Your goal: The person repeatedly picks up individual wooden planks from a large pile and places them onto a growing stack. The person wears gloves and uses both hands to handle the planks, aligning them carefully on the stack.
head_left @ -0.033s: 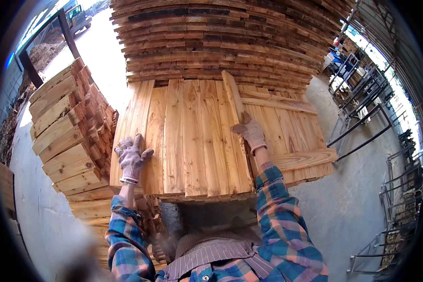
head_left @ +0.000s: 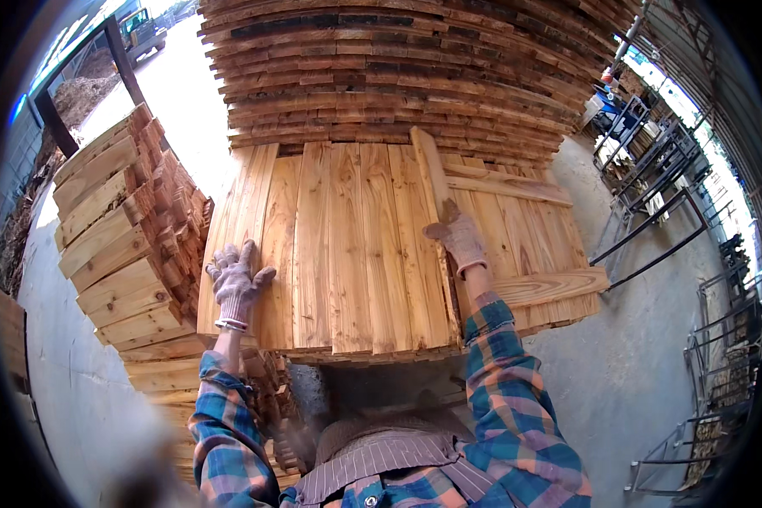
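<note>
Head view: left hand [head_left: 238, 285] splayed on boards [head_left: 347, 254]; right hand [head_left: 461, 240], partly curled, seemingly grips a plank [head_left: 430, 165].

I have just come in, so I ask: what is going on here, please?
A gloved person handles wooden boards. The left hand lies spread on a row of them; the right hand touches a long board at the row's right side. Farther right, two crosswise boards lie over others. A tall wood stack stands beyond.
</note>
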`<action>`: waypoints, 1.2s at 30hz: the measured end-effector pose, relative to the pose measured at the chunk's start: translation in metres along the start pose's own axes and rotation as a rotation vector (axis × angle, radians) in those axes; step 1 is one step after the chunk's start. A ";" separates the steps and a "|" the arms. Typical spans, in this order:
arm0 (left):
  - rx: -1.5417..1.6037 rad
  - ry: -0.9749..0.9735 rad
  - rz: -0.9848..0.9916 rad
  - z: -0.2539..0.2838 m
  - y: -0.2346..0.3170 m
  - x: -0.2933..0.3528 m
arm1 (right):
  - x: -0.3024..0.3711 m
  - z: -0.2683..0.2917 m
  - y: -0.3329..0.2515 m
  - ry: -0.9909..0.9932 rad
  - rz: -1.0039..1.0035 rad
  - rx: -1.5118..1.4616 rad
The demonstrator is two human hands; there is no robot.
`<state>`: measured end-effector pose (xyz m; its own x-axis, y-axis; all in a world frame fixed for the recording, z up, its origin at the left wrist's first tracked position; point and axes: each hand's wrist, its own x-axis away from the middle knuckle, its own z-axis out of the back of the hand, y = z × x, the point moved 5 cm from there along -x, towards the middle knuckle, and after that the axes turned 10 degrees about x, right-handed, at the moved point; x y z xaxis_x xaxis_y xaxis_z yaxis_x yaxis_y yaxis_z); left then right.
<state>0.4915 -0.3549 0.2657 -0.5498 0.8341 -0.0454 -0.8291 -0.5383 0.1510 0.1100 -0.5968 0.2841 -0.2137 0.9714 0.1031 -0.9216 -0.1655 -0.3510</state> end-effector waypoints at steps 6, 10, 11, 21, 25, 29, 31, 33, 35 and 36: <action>0.767 0.227 -0.200 -0.018 0.019 0.059 | -0.004 -0.026 0.045 0.105 0.147 0.031; 0.304 0.383 -0.263 -0.028 0.095 0.160 | -0.029 -0.056 0.077 0.097 0.031 -0.363; 0.276 0.496 -0.210 -0.028 0.098 0.160 | -0.030 -0.056 0.068 0.085 0.009 -0.397; 0.631 0.589 -0.076 -0.011 0.107 0.144 | -0.060 -0.058 0.074 0.111 0.128 -0.314; 0.917 0.744 0.058 0.000 0.065 0.167 | 0.089 -0.003 -0.016 0.441 0.701 0.302; 0.697 0.653 0.137 -0.035 0.072 0.159 | 0.195 -0.057 -0.025 0.241 1.006 0.251; 0.668 0.619 0.237 -0.045 0.084 0.142 | 0.200 -0.074 -0.031 0.296 1.038 0.404; 0.560 0.479 0.249 -0.038 0.091 0.134 | 0.191 -0.069 -0.036 0.099 0.987 0.417; 0.294 0.336 0.260 -0.026 0.097 0.123 | 0.187 -0.059 -0.047 -0.034 0.956 0.423; 0.397 0.314 0.316 -0.024 0.089 0.115 | 0.187 -0.055 -0.054 -0.070 0.967 0.425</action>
<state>0.3517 -0.3099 0.2504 -0.8175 0.5327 -0.2189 -0.5523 -0.6177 0.5598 0.1378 -0.3967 0.2716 -0.9228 0.3851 0.0117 -0.3844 -0.9223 0.0410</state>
